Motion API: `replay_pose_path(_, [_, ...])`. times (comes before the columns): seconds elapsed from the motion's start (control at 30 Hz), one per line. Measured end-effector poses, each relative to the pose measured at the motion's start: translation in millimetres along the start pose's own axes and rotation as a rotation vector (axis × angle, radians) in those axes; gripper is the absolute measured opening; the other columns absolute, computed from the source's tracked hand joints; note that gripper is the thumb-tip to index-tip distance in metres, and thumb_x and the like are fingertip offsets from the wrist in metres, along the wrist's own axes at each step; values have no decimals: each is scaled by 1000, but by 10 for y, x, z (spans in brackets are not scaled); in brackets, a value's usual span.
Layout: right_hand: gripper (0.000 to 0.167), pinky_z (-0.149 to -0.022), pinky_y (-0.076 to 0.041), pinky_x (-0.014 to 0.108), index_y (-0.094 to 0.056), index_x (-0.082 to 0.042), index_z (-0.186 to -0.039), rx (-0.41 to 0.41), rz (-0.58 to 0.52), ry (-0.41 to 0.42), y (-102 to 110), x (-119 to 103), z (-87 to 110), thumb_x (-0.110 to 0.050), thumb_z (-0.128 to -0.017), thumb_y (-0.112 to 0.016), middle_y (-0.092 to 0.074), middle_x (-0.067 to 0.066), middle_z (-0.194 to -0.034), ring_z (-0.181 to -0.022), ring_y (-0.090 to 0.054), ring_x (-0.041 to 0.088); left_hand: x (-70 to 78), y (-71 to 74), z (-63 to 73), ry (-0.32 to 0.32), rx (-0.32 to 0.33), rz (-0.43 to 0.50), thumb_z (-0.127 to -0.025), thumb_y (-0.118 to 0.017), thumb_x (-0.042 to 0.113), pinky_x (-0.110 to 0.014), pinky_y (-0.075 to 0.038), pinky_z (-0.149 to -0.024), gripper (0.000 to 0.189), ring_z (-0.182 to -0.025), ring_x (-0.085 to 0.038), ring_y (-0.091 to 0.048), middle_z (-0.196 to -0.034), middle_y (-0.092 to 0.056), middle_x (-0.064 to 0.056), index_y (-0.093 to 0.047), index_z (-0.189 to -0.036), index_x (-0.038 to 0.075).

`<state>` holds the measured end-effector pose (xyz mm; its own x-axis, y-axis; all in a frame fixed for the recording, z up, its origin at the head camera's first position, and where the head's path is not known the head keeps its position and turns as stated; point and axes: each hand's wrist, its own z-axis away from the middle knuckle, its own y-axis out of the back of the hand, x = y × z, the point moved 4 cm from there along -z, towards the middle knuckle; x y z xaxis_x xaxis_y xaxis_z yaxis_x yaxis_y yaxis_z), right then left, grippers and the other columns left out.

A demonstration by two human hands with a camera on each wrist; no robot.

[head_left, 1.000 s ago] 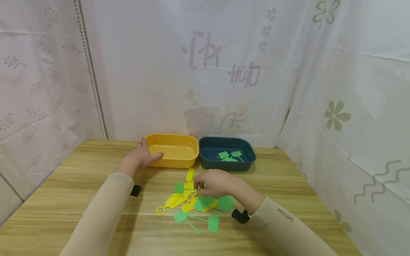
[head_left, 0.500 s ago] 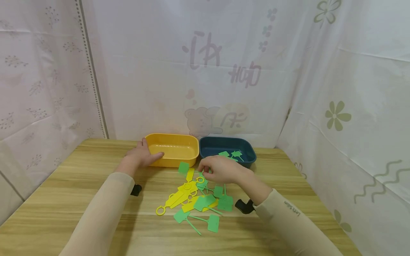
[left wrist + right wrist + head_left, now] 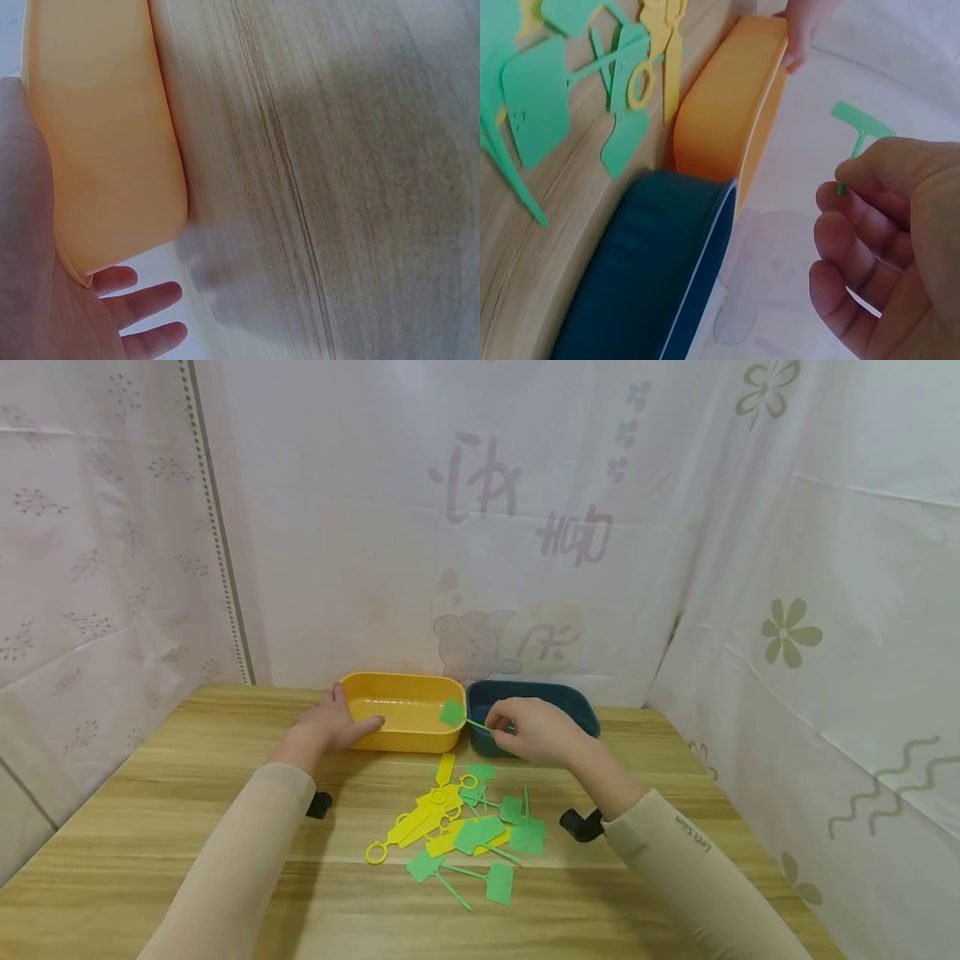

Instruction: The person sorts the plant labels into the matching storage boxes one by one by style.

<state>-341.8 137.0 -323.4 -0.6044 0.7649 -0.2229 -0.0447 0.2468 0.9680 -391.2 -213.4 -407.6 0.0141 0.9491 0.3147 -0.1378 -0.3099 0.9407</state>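
The right hand is holding one green tag by its stem, pinching it between thumb and index finger, and is hovering over the near rim of the blue bin. The tag's flat head is pointing left and, from where I am standing, is lining up with the right end of the yellow bin. The left hand is resting against that bin's left end, fingers extending wide of the thumb. Loose green tags and yellow tags are lying mixed on the near counter. The step in hand is seemingly placing one tag. The next move is probably calling for shifting right, clearing the adjoining rims, then parting the fingers above the blue bin.
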Motion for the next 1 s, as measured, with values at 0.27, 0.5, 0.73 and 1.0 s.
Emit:
replay_pose_path(0.27, [25,-95,-61,49,-77,-15,-127,49,-21,-120,86,245,-21,-26,-107,-66,-79,3,-117,-106,-73,24,5,1,4,-5,6,13,-102,-39,84,-75,-34,-124,129,-153,-67,-36,-178,-2,-40,9,-168,-16])
replay_pose_path(0.5, [23,-92,-60,50,-76,-12,-123,114,-15,-175,103,532,-5,-23,-106,-65,-79,5,-112,-100,-73,26,-13,-13,-9,-3,9,16,-101,-39,85,-75,-35,-124,129,-151,-68,-37,-178,-2,-39,9,-168,-15])
replay_pose_path(0.73, [26,-94,-59,52,-74,-7,-124,120,-32,-249,62,826,13,-21,-106,-65,-78,9,-112,-100,-72,28,-29,-28,-42,-1,12,21,-100,-40,86,-75,-35,-124,131,-150,-68,-39,-178,-3,-40,9,-168,-14])
replay_pose_path(1.0, [26,-95,-59,52,-74,-5,-123,121,-6,-321,21,1042,62,-21,-105,-64,-78,13,-114,-102,-72,31,-24,-18,-18,1,15,36,-100,-42,85,-75,-35,-124,130,-150,-67,-39,-179,-2,-39,9,-169,-14])
